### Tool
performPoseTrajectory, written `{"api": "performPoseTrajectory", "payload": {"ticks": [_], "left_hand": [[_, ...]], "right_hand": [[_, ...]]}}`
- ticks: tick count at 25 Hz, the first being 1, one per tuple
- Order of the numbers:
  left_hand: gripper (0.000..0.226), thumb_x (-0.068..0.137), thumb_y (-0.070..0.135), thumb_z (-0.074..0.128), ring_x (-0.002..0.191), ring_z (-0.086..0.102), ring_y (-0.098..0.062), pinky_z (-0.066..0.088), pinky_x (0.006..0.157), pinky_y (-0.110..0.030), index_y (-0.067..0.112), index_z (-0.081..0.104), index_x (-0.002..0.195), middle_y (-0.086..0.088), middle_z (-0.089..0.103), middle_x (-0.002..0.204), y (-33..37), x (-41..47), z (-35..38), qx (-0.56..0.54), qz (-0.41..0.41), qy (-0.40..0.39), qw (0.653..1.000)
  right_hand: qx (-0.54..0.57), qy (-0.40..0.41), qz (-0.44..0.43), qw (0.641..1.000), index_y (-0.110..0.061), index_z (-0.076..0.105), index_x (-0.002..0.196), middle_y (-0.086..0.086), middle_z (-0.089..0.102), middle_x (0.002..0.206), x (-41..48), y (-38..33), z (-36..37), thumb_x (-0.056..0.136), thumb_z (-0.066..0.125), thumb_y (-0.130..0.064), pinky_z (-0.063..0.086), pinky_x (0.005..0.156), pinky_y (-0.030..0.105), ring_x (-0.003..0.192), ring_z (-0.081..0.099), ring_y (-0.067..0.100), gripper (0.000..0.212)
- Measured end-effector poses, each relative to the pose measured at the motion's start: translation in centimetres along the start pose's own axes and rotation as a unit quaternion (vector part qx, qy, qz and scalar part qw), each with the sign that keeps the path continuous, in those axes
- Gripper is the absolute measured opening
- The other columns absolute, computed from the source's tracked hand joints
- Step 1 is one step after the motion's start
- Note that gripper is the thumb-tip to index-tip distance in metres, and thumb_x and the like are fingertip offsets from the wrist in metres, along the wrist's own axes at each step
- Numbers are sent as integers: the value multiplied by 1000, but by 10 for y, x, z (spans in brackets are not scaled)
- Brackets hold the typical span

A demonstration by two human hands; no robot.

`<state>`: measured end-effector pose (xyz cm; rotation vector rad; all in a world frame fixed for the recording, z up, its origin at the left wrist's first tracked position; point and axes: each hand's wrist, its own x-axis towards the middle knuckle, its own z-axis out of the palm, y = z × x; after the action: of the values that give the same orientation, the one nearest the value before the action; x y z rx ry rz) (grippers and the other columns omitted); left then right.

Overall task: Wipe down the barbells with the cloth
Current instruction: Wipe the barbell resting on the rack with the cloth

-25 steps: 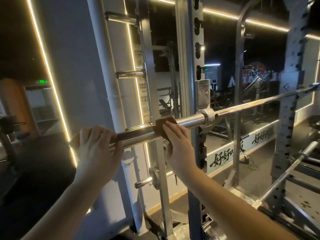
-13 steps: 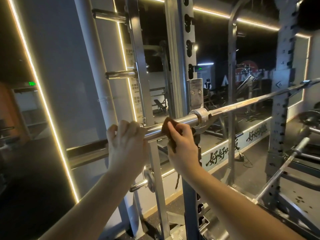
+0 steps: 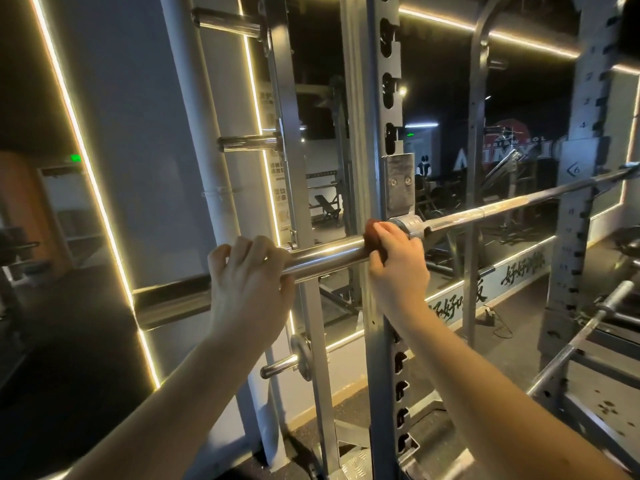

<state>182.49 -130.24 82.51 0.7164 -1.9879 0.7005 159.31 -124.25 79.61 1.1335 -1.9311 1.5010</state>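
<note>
head view: grips bar (image 3: 329,256) overhand with left hand (image 3: 249,289), fingers curled round it. clamps brown cloth (image 3: 372,232) round bar with right hand (image 3: 394,268), just beside collar (image 3: 410,225), at upright (image 3: 375,375).

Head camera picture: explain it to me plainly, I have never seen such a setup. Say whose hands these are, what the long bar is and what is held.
There is only one view, from a camera worn on a person's head, looking forward and down in a dim gym. No machine works here: both hands are the person's own. The long steel rod is a barbell, resting at a tall holed rack post. The left hand grips its thick shiny end. The right hand holds a small brown cloth against the bar, beside the collar, to wipe it. A second barbell lies lower right.
</note>
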Motion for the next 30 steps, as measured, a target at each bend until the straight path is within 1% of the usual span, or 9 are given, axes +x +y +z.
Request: {"api": "performPoseTrajectory", "payload": {"ticks": [2, 7, 11, 13, 18, 22, 24, 27, 30], "left_hand": [[21, 82, 24, 77, 103, 49, -22, 28, 93, -40, 19, 72, 102, -1, 62, 107, -3, -4, -4, -6, 7, -1, 1000], [27, 84, 34, 58, 108, 46, -25, 33, 94, -47, 19, 69, 103, -2, 62, 112, -29, -27, -33, -31, -41, 3, 999], [27, 86, 37, 55, 107, 47, -28, 31, 92, -45, 19, 68, 101, -2, 60, 108, -72, -49, -61, -16, -55, 6, 998], [21, 86, 36, 58, 109, 45, -25, 27, 91, -40, 22, 67, 99, 2, 58, 107, -91, -59, -71, -25, -70, 7, 997], [13, 97, 31, 62, 116, 46, -21, 28, 95, -39, 23, 68, 105, 4, 60, 112, -126, -76, -82, -120, -134, 0, 984], [16, 98, 25, 62, 114, 52, -22, 32, 94, -30, 20, 67, 112, 3, 60, 116, -138, -80, -78, -185, -104, -22, 977], [21, 97, 29, 59, 114, 52, -20, 34, 96, -27, 23, 63, 117, 6, 58, 118, -143, -81, -78, -202, -84, -38, 975], [23, 99, 25, 63, 110, 52, -10, 45, 99, -42, 28, 59, 122, 14, 54, 117, -146, -84, -80, -237, -98, -56, 965], [22, 100, 36, 55, 106, 56, -12, 50, 99, -51, 30, 56, 121, 14, 54, 115, -147, -86, -78, -262, -101, -63, 958]], "right_hand": [[1, -5, 6, 1000, -25, 44, 153, -9, 48, 153, -26, -37, 14, 97, 58, -21, 50, 105, 45, 137, 39, 22, 58], [41, -93, -255, 962, -26, 45, 152, -9, 44, 155, -81, -81, 24, 97, 48, -23, 54, 99, 36, 135, 45, 23, 55], [24, -30, -53, 998, -21, 48, 150, -5, 53, 149, -46, -50, 13, 96, 62, -23, 48, 101, 33, 129, 51, 26, 56], [-10, 4, -34, 999, -18, 47, 151, -2, 52, 151, -64, -79, 26, 93, 65, -22, 50, 103, 37, 135, 47, 29, 60], [99, -29, -248, 963, -15, 55, 145, -1, 53, 150, -146, -192, 62, 89, 51, -16, 50, 103, 31, 132, 48, 26, 56], [105, -80, -323, 937, -16, 54, 145, -4, 54, 147, -131, -174, 54, 90, 57, -11, 55, 91, 38, 123, 55, 23, 55], [71, -50, -270, 959, -20, 52, 148, -5, 56, 146, -107, -135, 47, 96, 59, -17, 55, 96, 42, 127, 55, 21, 52], [5, -3, -121, 993, -21, 48, 150, -2, 57, 146, -90, -110, 40, 97, 55, -29, 53, 101, 49, 135, 50, 24, 55], [30, 20, -116, 993, -19, 43, 154, 0, 48, 155, -125, -157, 60, 95, 54, -26, 48, 110, 47, 145, 40, 26, 60]]}}
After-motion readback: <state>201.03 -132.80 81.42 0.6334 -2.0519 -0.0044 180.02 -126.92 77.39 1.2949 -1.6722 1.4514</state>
